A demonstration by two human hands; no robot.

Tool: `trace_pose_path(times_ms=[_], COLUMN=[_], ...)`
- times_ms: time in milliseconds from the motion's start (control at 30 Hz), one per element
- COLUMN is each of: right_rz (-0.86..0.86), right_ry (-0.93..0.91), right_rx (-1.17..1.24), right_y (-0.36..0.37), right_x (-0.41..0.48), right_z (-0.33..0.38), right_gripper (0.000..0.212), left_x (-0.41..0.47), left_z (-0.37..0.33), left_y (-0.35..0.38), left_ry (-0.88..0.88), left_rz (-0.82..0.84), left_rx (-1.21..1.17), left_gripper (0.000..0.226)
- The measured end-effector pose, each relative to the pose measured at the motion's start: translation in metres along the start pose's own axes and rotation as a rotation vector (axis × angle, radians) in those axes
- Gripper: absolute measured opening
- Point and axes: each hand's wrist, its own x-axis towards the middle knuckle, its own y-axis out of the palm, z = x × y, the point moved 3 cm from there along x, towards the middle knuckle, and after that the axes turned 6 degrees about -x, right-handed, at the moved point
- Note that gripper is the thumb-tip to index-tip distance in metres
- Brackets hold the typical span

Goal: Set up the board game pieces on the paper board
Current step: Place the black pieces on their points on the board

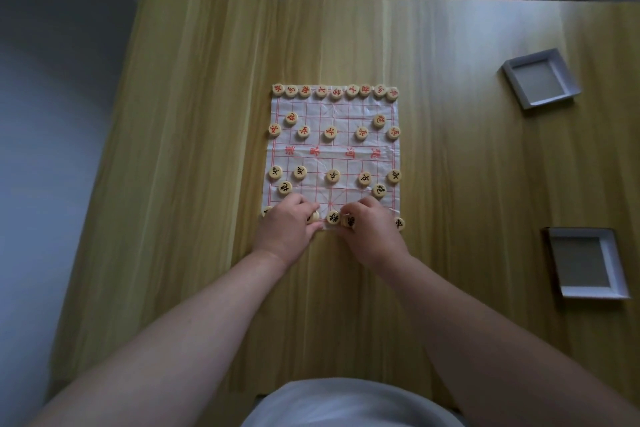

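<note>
Inspection found the paper board (349, 115) lying flat at the centre of the desk (207, 115), with the red-lettered pieces (335, 93) set in a full row along its far edge and more in the ranks below. The black-lettered pieces (333, 176) stood in ranks on the near half. The left hand (285, 229) rested at the near edge of the board, fingers curled and pinching a near-row piece (314, 217) against the thumb. The right hand (372, 236) lay beside it, fingertips pinching a second piece (348, 221), which sat just beside a centre piece (333, 217). Two white box halves (550, 101) (588, 292) sat well apart on the right.
</note>
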Motion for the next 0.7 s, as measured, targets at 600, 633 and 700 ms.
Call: trace_pose_path(times_ms=[600, 633, 700], right_rz=[-0.003, 0.002, 0.004], right_ry=[0.146, 0.146, 0.145], right_rx=[0.044, 0.04, 0.049], right_y=[-0.011, -0.012, -0.013], right_x=[-0.008, -0.008, -0.01], right_z=[-0.016, -0.016, -0.015], right_gripper=[0.04, 0.039, 0.043], left_x=[-0.005, -0.005, -0.006], left_z=[0.018, 0.02, 0.022], left_y=[-0.01, -0.01, -0.011], left_ry=[-0.019, -0.028, -0.035], left_rz=[-0.047, -0.041, -0.03], left_rx=[-0.028, -0.031, -0.038], left_gripper=[0.041, 0.041, 0.042])
